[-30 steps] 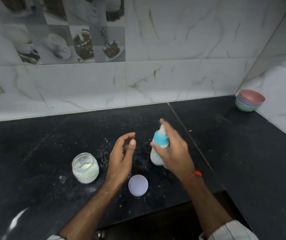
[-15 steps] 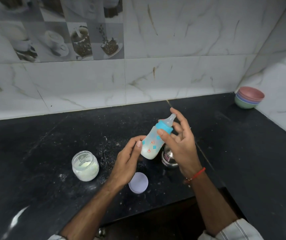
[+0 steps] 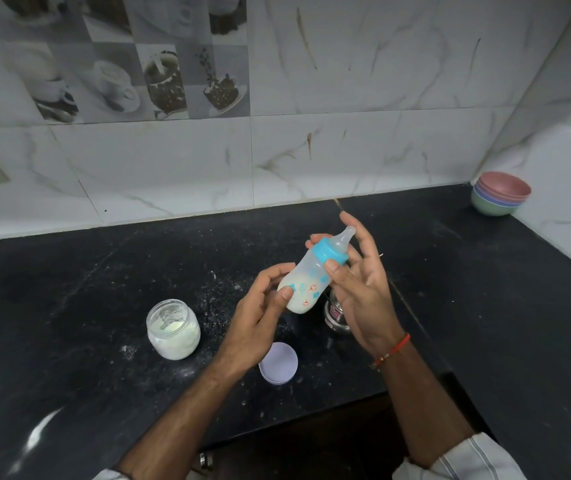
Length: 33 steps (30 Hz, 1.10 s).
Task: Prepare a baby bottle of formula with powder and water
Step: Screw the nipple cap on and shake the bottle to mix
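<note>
The baby bottle [image 3: 311, 271] is now tilted and gripped by both hands above the counter. A steel cup [image 3: 336, 315], hidden earlier, is exposed beneath it.

Single head view, looking forward-down, close over black counter [image 3: 104, 306], facing tiled wall [image 3: 346, 150].
</note>
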### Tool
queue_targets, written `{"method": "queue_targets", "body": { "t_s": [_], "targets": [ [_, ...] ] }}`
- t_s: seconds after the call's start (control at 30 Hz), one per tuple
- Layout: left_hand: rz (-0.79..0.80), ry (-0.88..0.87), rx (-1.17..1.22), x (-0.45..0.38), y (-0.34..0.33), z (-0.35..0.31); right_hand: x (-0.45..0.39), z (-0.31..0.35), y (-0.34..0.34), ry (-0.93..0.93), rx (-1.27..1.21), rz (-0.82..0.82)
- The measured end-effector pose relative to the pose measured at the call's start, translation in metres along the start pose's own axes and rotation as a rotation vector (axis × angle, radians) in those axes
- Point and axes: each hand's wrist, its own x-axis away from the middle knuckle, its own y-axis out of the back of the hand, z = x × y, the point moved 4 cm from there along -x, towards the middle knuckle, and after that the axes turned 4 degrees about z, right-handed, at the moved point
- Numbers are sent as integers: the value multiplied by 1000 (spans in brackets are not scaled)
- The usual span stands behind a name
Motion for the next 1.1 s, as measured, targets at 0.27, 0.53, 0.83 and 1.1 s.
{"method": "queue_targets", "body": {
  "t_s": [0.27,0.53,0.83,1.1],
  "targets": [
    [19,30,-168,1,3,2,0,-16,-21,-85,226,155],
    [-148,167,-277,11,30,24,-22,-47,-12,-93,636,12],
    [-592,265,-745,53,115,65,-61,-129,8,-368,780,-107],
    [-565,423,-592,60,135,101,-60,-155,13,-379,905,-100]
  ]
}}
